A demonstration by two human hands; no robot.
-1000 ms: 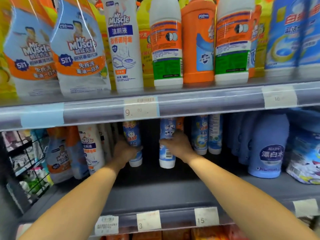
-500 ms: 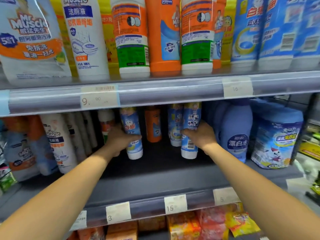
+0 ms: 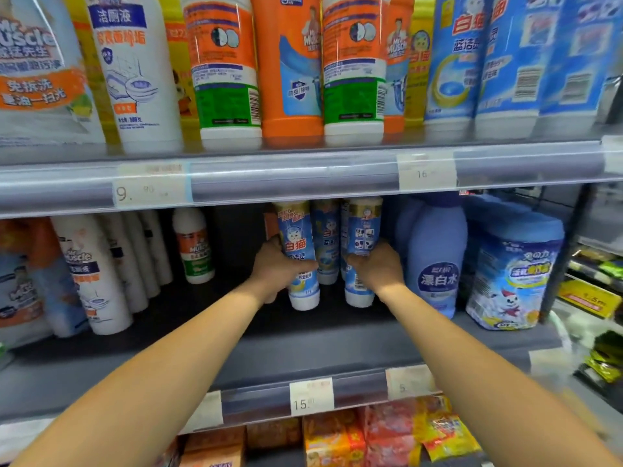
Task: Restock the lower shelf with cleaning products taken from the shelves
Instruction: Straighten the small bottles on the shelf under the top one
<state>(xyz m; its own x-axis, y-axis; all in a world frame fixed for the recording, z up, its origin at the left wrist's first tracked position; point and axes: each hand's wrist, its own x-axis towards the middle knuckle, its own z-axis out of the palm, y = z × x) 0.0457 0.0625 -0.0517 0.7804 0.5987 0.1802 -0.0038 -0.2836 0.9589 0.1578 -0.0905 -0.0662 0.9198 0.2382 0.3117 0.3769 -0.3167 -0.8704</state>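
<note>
Both my arms reach into the lower shelf (image 3: 303,345). My left hand (image 3: 274,264) is wrapped around a blue-and-white cleaner bottle (image 3: 298,237) that stands upright at mid shelf. My right hand (image 3: 376,264) grips a second blue-and-white bottle (image 3: 362,230) just to the right, its back label facing me. Between and behind them stands a third bottle of the same kind (image 3: 326,237). The two held bottles are a hand's width apart, and their bases sit on or just above the shelf floor.
Blue bleach bottles (image 3: 436,257) and a blue wrapped pack (image 3: 512,264) stand right of my right hand. White Mr Muscle bottles (image 3: 94,274) stand at the left, and a small one (image 3: 194,244) at the back. The upper shelf (image 3: 303,176) overhangs closely with orange and white bottles.
My left hand has carried its bottle to the right, close to the one in my right hand. The camera view has shifted to the right and come closer.
</note>
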